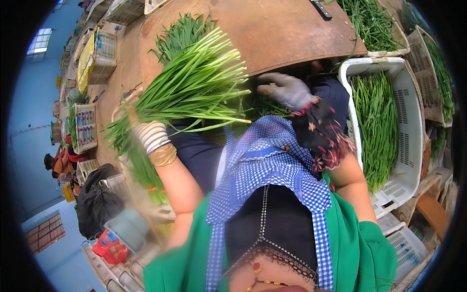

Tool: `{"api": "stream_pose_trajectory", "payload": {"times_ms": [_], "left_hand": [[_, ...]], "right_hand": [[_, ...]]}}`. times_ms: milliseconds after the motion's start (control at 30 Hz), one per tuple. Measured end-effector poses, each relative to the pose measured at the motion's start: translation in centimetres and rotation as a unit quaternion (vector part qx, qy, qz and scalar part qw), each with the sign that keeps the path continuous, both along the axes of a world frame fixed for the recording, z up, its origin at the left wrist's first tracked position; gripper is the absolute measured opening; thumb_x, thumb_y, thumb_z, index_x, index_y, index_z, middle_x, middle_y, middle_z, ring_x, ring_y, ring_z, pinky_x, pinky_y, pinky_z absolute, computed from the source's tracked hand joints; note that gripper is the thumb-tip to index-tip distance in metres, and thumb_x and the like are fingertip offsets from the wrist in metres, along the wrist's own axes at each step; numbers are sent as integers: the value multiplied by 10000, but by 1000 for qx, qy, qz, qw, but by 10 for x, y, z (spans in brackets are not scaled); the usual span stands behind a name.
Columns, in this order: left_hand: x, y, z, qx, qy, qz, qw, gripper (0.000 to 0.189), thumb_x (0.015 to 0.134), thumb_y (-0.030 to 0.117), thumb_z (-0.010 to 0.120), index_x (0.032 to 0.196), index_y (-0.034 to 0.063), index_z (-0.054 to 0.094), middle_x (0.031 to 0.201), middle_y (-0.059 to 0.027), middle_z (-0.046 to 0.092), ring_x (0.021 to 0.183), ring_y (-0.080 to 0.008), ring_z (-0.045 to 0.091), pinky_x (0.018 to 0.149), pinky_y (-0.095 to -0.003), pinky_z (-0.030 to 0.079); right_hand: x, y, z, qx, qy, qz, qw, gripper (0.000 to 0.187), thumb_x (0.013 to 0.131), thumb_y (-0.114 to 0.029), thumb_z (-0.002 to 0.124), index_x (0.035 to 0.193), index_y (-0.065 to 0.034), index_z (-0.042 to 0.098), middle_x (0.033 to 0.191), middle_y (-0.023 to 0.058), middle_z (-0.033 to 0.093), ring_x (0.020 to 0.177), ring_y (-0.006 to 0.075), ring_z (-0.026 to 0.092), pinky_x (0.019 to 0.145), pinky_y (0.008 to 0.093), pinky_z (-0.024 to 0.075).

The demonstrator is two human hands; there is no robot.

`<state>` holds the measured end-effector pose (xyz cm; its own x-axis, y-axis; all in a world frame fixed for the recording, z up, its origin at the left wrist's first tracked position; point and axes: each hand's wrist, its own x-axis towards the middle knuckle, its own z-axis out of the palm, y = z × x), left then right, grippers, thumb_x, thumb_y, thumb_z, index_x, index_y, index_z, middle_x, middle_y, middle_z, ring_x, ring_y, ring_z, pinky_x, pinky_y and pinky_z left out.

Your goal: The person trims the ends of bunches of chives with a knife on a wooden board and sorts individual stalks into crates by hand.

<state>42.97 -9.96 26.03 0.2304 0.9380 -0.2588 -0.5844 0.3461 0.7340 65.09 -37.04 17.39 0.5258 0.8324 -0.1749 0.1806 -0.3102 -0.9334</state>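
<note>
My left hand (pixel 133 113), in a glove with a striped cuff, is closed round the leafy end of a loose bunch of green leafy stalks, likely garlic chives (pixel 189 80). Their pale cut ends fan out to the right above my lap. My right hand (pixel 284 89), gloved and blurred by motion, is near those ends without touching them, its fingers apart and nothing seen in them. Below it, loose green leaves (pixel 270 106) lie by the blue checked apron (pixel 255 146). Another pile of green leaves (pixel 186 33) rests on the brown tabletop (pixel 277 33), behind the bunch.
A white plastic crate (pixel 410 146) of long green leaves stands at my right, with more filled crates beyond. A black-handled knife (pixel 321 10) lies near the table's far right edge. Banded greens (pixel 147 179) are at my left. People (pixel 64 164) are farther left.
</note>
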Motion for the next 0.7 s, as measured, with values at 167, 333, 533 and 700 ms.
{"api": "stream_pose_trajectory", "payload": {"times_ms": [167,333,533,700], "left_hand": [[7,-2,0,-52,-74,-4,996,371,796,277,638,1071,41,560,1103,-156,582,995,-336,558,866,-540,453],[5,-12,11,-45,-30,-11,998,324,792,284,637,1013,51,598,1096,-141,595,1017,-321,553,900,-546,428],[1,-8,8,-99,-74,-35,992,420,797,274,626,1124,23,548,1191,-166,537,1100,-347,496,949,-547,392],[0,6,-2,-128,-53,-10,990,473,739,263,698,1130,39,554,1189,-161,541,1094,-352,498,949,-558,381]], "right_hand": [[-33,55,12,-34,230,1,973,314,844,-260,549,1137,-152,583,1140,120,583,991,226,574,837,310,430],[15,16,-62,122,-13,-86,989,168,866,-106,533,969,-5,620,904,61,641,785,150,587,750,268,471],[45,-27,-30,-107,-202,-142,963,241,834,-176,591,1025,-29,603,925,91,641,837,183,598,790,278,471],[9,31,-8,-68,71,42,994,420,789,-166,623,1189,-80,530,1125,129,574,1092,227,525,877,321,440]]}}
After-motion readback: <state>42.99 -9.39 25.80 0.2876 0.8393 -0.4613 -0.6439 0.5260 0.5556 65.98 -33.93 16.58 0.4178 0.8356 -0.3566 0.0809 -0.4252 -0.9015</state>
